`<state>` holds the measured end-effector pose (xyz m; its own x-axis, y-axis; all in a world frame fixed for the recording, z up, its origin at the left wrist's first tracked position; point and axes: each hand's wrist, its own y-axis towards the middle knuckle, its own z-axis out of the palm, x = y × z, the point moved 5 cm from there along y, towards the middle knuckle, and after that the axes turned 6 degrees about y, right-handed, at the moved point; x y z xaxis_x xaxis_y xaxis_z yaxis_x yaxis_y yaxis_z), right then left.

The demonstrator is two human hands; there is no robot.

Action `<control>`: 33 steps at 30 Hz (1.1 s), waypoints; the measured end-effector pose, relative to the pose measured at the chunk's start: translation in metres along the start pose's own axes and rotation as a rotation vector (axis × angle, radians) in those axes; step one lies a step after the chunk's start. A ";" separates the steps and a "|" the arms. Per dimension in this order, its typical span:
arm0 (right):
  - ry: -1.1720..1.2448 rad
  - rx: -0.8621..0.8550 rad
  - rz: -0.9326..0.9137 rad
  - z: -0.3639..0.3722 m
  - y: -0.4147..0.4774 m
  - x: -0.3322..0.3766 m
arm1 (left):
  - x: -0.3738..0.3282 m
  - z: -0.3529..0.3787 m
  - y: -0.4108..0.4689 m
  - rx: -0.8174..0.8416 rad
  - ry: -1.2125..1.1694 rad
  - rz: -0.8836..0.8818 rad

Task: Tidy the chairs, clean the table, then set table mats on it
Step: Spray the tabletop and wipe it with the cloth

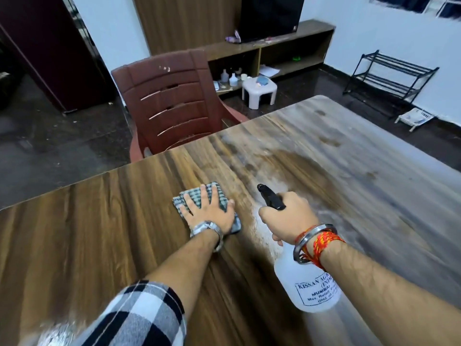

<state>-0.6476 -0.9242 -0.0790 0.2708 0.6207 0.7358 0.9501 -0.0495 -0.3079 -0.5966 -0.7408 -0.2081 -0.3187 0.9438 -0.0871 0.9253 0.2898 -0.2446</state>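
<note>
A wide wooden table with dark brown grain (99,233) fills the lower and middle part of the frame. Near its centre lies a folded green and white checked cloth (220,193). The left hand (209,213) rests flat on this cloth, palm down, with the fingers straight and spread apart, so the cloth shows between them. A silver metal wristwatch (207,228) is on this wrist, and a black and white checked sleeve (139,318) covers the arm at the bottom of the frame.

Just right of the cloth, the right hand (289,216) holds a white translucent plastic spray bottle with a printed label (306,288). The fingers are curled tightly around the neck of the bottle, under its black trigger head (270,197), which points toward the top of the frame. The body of the bottle hangs below the wrist, above the table. A steel bangle (311,236) and red and orange threads (324,243) are around this wrist.

The right half of the table carries a pale, whitish film, and there are white specks on the wood between the two hands.

A dark red plastic chair with a slatted back (169,103) stands at the far edge of the table, in the upper left centre, with its back to the camera. Behind it, in the upper centre, are a small white plastic stool (259,92) and a low wooden shelf unit (294,43). A black metal rack (389,78) stands at the wall in the upper right.
</note>
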 end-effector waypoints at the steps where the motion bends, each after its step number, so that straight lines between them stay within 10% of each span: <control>1: -0.008 -0.004 0.002 0.001 0.013 0.001 | 0.000 -0.005 0.027 -0.007 0.008 0.004; 16: -0.063 -0.036 0.019 -0.022 0.098 -0.010 | 0.012 -0.046 0.236 -0.041 0.152 0.070; 33: 0.014 -0.047 0.103 -0.069 0.015 -0.061 | -0.110 0.003 0.045 -0.021 0.251 0.547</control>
<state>-0.6394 -1.0167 -0.0866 0.3694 0.5991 0.7104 0.9232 -0.1493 -0.3541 -0.5204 -0.8317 -0.2128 0.2609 0.9647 0.0359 0.9460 -0.2480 -0.2087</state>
